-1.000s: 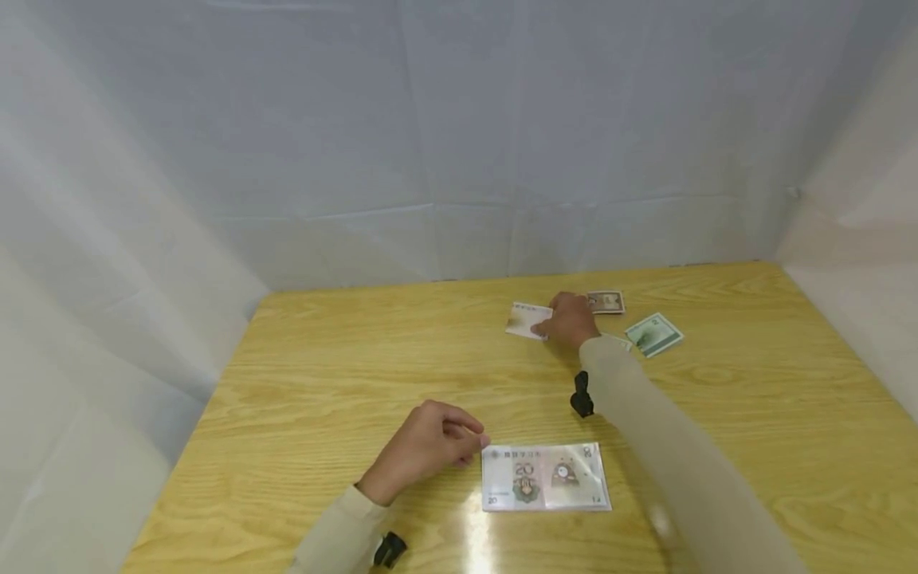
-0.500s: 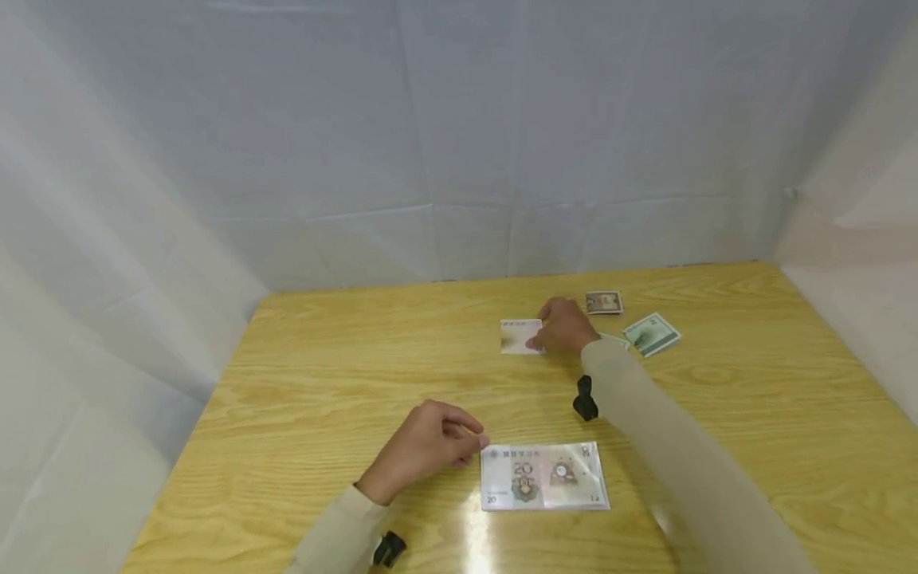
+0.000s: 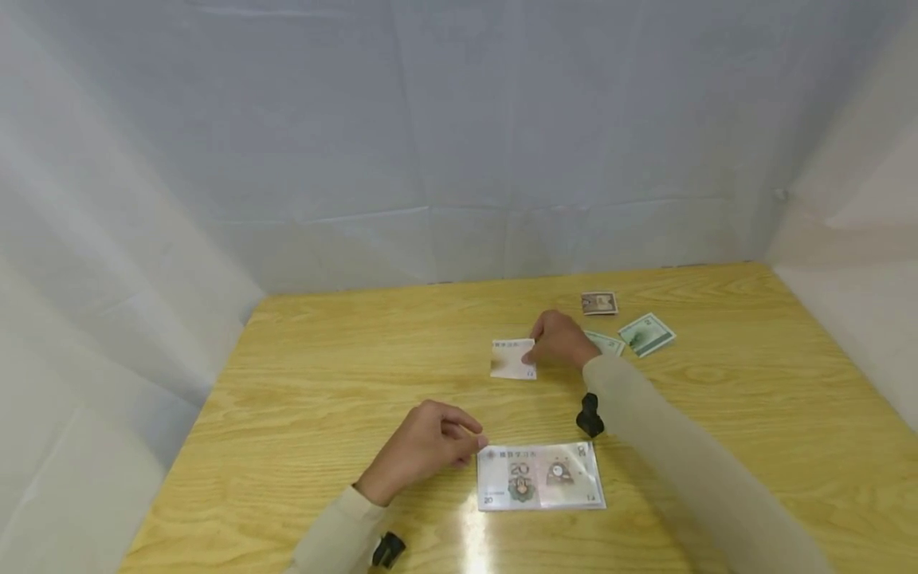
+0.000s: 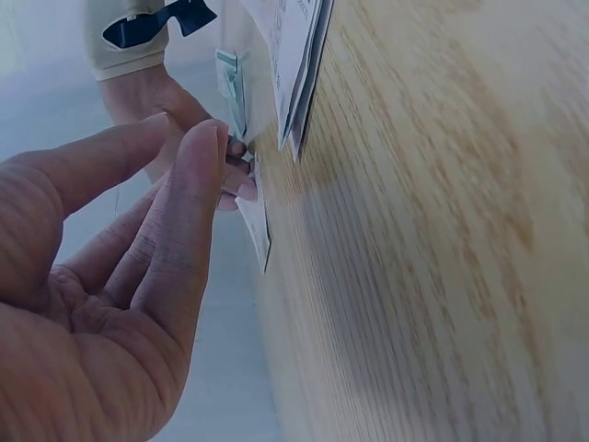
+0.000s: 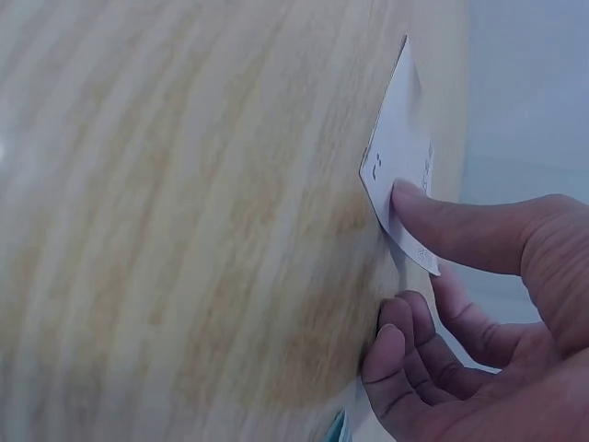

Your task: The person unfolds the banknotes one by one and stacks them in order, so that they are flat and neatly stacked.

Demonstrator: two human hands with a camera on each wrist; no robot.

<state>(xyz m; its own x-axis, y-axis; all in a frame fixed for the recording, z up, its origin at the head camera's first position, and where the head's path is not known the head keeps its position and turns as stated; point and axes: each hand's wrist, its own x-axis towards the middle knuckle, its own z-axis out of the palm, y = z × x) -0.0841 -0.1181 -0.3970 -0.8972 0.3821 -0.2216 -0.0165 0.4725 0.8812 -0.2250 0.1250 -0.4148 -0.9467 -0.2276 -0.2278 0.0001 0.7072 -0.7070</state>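
Step in hand, my read: picking up or shifting the pale note (image 3: 506,363). Right hand (image 3: 562,341) had it pinched by the right edge, thumb on the printed face; couldn't tell whether the note was fully off the desk (image 3: 344,375). Left hand (image 3: 426,445) gripped nothing: fingers loosely bent, tips just beside the upper-left corner of the 20-note stack (image 3: 541,478). Contact there, couldn't tell. Layered edges in the left wrist view suggested more than one note in it. Pale note sat beyond the left hand and just left of the right one, with the stack nearer the person. Next move probably called for holding that edge pinch, lowering the note toward the stack and lining up corners, left hand steadying. Two green notes (image 3: 649,335) and a brown note (image 3: 599,304) lay right of the right hand.
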